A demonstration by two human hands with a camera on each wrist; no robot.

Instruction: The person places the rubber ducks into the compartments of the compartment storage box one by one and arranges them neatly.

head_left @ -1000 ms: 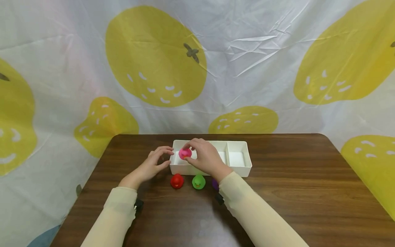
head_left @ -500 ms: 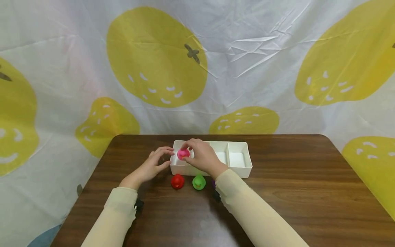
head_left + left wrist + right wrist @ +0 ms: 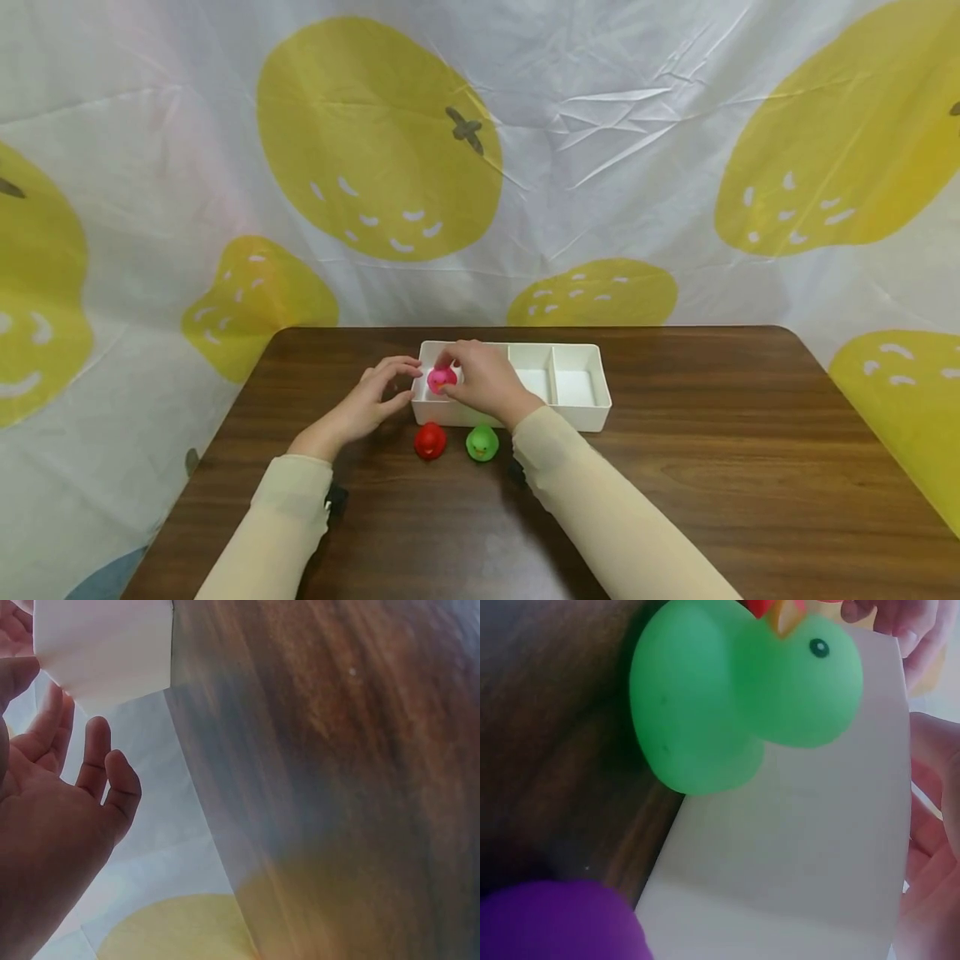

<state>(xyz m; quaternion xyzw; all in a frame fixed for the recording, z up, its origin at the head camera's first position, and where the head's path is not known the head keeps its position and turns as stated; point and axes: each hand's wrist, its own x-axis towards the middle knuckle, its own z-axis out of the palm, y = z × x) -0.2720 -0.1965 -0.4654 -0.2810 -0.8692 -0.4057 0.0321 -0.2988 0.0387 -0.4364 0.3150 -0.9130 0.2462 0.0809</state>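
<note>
My right hand (image 3: 487,379) pinches a pink rubber duck (image 3: 441,381) between thumb and fingers, low in the leftmost compartment of a white divided box (image 3: 480,415). At the box's left end, my left hand (image 3: 367,402) touches the rim with thumb and fingertips, its fingers loosely bent; in the left wrist view, the ring and little fingers (image 3: 124,784) stand free of the box. In front of the box sit a red rubber duck (image 3: 430,441) and a green rubber duck (image 3: 482,443). A purple object (image 3: 562,922) shows in the right wrist view; my right sleeve hides it from the head view.
The box stands near the back of a brown wooden table (image 3: 720,467). Two right-hand compartments (image 3: 577,387) show bare floors. A white cloth with yellow fruit prints (image 3: 600,192) hangs behind the table. A dark wrist camera (image 3: 337,500) sits under the left cuff.
My right hand has moved slightly left and toward me with the pink duck, which sits lower in the compartment. The sleeve now covers the purple object. My left hand stays in place.
</note>
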